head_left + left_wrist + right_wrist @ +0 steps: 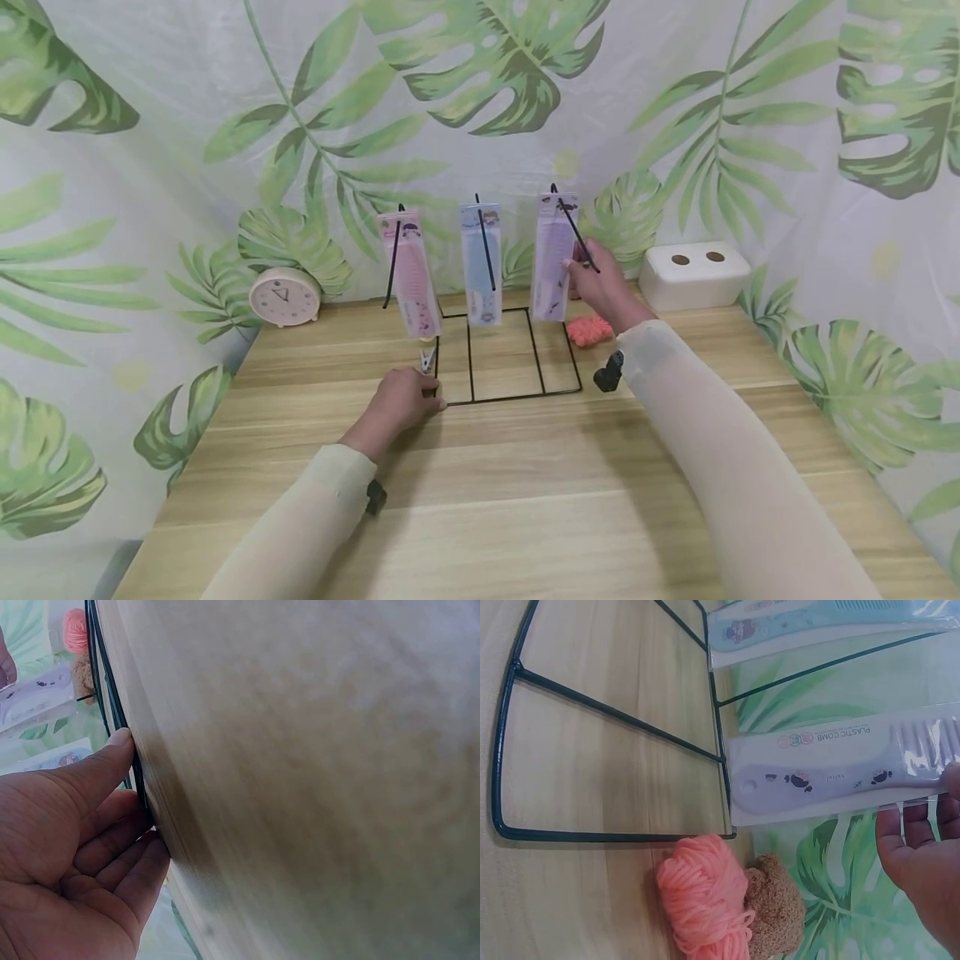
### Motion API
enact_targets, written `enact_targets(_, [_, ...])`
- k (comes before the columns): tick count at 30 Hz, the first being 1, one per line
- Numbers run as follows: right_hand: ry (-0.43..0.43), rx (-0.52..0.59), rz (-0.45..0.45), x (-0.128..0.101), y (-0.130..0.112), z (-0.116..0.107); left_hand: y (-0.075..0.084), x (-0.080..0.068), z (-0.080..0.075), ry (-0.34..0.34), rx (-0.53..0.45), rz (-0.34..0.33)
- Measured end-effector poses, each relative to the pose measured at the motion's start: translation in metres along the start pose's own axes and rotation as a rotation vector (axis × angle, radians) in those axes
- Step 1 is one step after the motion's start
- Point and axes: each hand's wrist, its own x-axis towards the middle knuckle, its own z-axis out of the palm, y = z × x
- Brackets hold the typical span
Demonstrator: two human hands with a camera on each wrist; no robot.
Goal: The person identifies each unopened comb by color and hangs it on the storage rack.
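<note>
A black wire display rack (507,399) stands on the table, its base frame lying flat and hooks rising at the back. Three packaged plastic combs hang from it: a pink comb (415,279), a blue comb (482,267) and a purple comb (553,258). My left hand (401,398) pinches the front left corner of the base, thumb on the wire in the left wrist view. With my right hand (602,279) I hold the right edge of the purple comb's pack between thumb and fingers. The lettering "PLASTIC COMB" shows on that pack in the right wrist view.
Beside the rack's right side lies a coral yarn bundle (589,330), with a brown fuzzy lump (775,904) behind it. A metal clip (427,359) is near the left side. A round clock (285,297) stands at back left, a white box with two holes (693,282) at back right.
</note>
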Motion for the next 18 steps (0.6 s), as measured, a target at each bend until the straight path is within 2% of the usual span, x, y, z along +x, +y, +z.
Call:
enact_targets(11, [0.02, 0.05, 0.048, 0.0022, 0.0003, 0.0019, 0.0008, 0.0003, 0.0017, -0.004, -0.008, -0.012])
enact_targets(18, [0.017, 0.052, 0.031, 0.0023, 0.002, 0.0031, 0.0015, 0.0005, 0.0, -0.006, -0.008, -0.032])
